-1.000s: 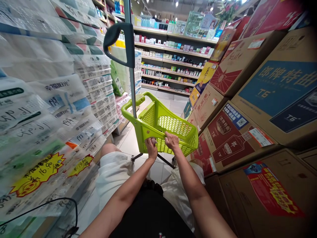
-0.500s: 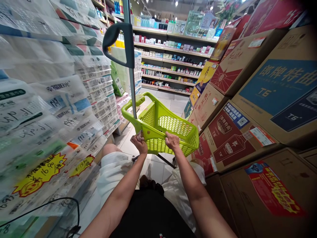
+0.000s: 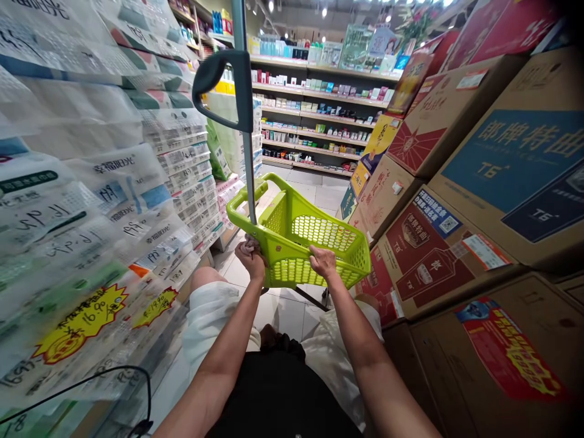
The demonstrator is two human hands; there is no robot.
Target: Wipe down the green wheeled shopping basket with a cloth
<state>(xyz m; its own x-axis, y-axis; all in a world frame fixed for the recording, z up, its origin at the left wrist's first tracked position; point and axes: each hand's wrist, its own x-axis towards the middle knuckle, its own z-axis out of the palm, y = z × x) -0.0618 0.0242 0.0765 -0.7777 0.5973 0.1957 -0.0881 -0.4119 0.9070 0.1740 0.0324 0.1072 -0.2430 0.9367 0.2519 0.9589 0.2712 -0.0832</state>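
A lime-green shopping basket cart (image 3: pixel 314 234) with perforated sides stands in front of my knees. A tall grey post with a dark loop handle (image 3: pixel 249 91) rises from its left end. My left hand (image 3: pixel 252 260) is closed round a crumpled greyish-pink cloth (image 3: pixel 250 245), pressed to the cart's side below the post. The fingertips there are partly hidden. My right hand (image 3: pixel 323 261) grips the basket's near top rim, its fingers curled over the edge. Through the visible mesh, no goods show in the basket.
Wrapped tissue packs (image 3: pixel 132 201) with handwritten prices are stacked on the left. Printed cardboard cartons (image 3: pixel 493 164) rise on the right. Shelves of small boxes (image 3: pixel 319 109) close off the far end. A black cable (image 3: pixel 148 389) loops at lower left. Pale tiles (image 3: pixel 292 307) form the floor.
My left hand has slid slightly up and left along the cart's side with the cloth. My right hand stays on the rim. The cart appears shifted slightly right in view.
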